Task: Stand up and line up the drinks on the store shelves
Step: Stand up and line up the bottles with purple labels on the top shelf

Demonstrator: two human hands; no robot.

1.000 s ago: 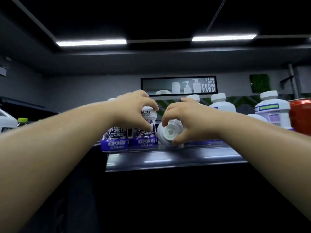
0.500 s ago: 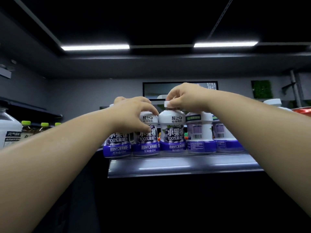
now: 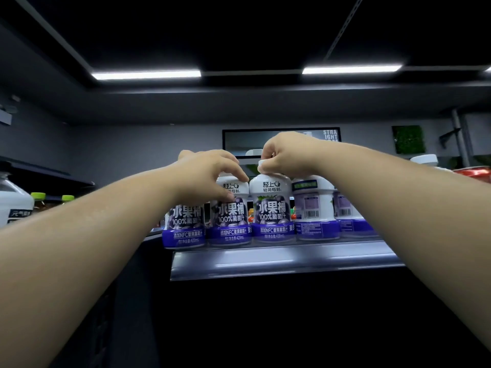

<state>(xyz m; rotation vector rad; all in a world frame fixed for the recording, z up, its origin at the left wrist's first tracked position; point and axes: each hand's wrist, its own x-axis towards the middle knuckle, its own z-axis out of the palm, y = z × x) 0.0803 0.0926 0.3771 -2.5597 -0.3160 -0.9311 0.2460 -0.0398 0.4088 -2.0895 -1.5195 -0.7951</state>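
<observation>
**shelfguy:** what's crowding the spot?

**topview:** Four purple-and-white juice bottles in a row at the front edge of the shelf point(image 3: 279, 261). The fourth bottle point(image 3: 313, 208) has its barcode side out and stands just beside the one being handled. There's a red can point(image 3: 475, 173) far right, with green-capped bottles point(image 3: 38, 196) and a white jug point(image 3: 13, 205) off to the left. The forearms cut across both ends of the row, and the left grip point(image 3: 210, 179) hides the top of the first bottle point(image 3: 186, 224).

**shelfguy:** and the hands?

**topview:** The right grip point(image 3: 285, 155) reaches in from above, fingertips pinching the white cap of the third bottle point(image 3: 271, 208). That one stands upright, label forward, just beside the second bottle point(image 3: 231, 213). The left grip is curled over the second bottle's top, thumb on its shoulder.

**shelfguy:** anything changed?

**topview:** Yep, a second ago the third bottle lay on its side, base toward the camera. The left grip hasn't budged.
</observation>
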